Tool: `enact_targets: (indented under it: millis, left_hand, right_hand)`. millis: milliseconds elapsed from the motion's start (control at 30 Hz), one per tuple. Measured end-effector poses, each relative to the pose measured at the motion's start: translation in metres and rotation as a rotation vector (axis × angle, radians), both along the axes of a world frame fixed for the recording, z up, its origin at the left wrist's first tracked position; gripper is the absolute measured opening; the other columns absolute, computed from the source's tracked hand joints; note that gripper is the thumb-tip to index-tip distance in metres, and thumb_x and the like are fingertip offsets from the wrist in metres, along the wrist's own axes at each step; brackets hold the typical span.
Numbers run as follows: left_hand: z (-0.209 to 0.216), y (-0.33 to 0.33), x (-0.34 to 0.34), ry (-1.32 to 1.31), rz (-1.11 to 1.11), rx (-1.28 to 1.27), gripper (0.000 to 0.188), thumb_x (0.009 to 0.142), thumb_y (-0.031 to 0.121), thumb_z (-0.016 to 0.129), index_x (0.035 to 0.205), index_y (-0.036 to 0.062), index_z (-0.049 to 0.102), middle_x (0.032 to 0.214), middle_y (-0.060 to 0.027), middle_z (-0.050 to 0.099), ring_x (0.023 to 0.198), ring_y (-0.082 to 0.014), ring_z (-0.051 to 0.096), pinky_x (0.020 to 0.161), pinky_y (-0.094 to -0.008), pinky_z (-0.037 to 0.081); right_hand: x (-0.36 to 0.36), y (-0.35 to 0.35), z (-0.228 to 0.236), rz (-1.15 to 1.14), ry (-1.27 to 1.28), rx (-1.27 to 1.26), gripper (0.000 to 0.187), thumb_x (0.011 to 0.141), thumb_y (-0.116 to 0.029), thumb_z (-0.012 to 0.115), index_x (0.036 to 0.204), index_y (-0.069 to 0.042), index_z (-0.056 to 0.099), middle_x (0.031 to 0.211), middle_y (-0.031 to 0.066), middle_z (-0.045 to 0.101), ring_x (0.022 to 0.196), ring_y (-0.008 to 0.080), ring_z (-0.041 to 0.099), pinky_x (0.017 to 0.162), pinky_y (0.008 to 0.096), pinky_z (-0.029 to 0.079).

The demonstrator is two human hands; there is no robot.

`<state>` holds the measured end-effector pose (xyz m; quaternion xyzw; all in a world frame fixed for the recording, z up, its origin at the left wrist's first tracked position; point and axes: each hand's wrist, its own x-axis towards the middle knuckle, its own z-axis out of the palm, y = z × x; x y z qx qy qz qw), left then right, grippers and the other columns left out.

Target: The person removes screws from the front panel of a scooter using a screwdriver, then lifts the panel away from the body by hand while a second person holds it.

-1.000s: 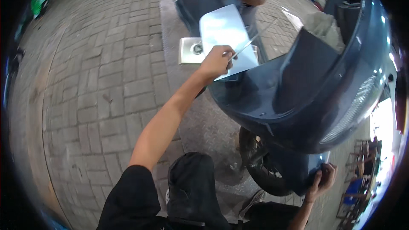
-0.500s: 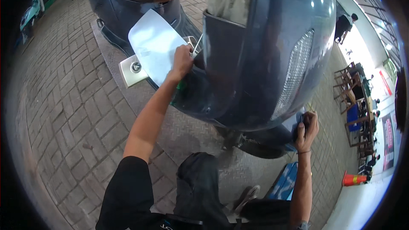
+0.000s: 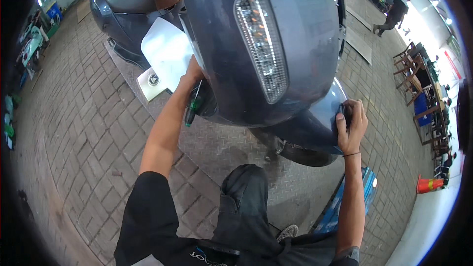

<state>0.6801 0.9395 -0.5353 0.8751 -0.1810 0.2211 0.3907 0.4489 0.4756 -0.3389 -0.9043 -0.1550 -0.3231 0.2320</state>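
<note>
The fingers [image 3: 189, 76] of the left hand [image 3: 192, 75] were clenched on a green-handled screwdriver [image 3: 193, 108] behind the scooter's grey front panel [image 3: 295, 44], while the right hand [image 3: 351, 125] gripped the fender [image 3: 315, 130] below, both parts judged stiff, smooth, slippery plastic best held by the edges.

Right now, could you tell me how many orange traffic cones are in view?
1. The orange traffic cone lies on its side on the paving at the far right, beyond the right hand. Others may be hidden behind the scooter.
</note>
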Motion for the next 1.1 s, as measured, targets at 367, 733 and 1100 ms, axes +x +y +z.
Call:
enact_targets:
  millis: [367, 733, 1100]
  left_hand:
    - [-0.004, 0.0, 0.001, 0.247, 0.079, -0.05, 0.035, 0.08, 0.023, 0.074, 0.107, 0.0018, 0.07, 0.099, -0.021, 0.072, 0.095, -0.0392, 0.07, 0.081, -0.0456, 0.054]
    - [0.035, -0.03, -0.063, 0.363, -0.095, -1.123, 0.023, 0.101, 0.02, 0.058, 0.101, -0.0013, 0.067, 0.082, -0.0058, 0.067, 0.07, -0.0132, 0.061, 0.063, -0.0277, 0.048]
    - [0.143, -0.026, -0.082, -0.092, 0.144, -1.162, 0.023, 0.108, 0.017, 0.05, 0.094, 0.0, 0.059, 0.078, -0.0016, 0.054, 0.067, -0.009, 0.049, 0.06, -0.0246, 0.039]
  right_hand:
    - [-0.006, 0.0, 0.002, -0.023, -0.016, 0.01, 0.035, 0.082, -0.03, 0.066, 0.101, -0.002, 0.061, 0.084, 0.0113, 0.051, 0.073, 0.0284, 0.051, 0.068, 0.0391, 0.042]
    - [-0.006, -0.002, 0.001, -0.044, -0.045, 0.006, 0.031, 0.082, -0.026, 0.067, 0.099, -0.002, 0.061, 0.081, 0.0106, 0.049, 0.071, 0.0279, 0.051, 0.067, 0.0389, 0.042]
    - [-0.009, -0.01, 0.005, -0.048, -0.049, -0.001, 0.026, 0.081, -0.022, 0.068, 0.098, -0.004, 0.061, 0.082, 0.0103, 0.051, 0.072, 0.0273, 0.054, 0.067, 0.039, 0.044]
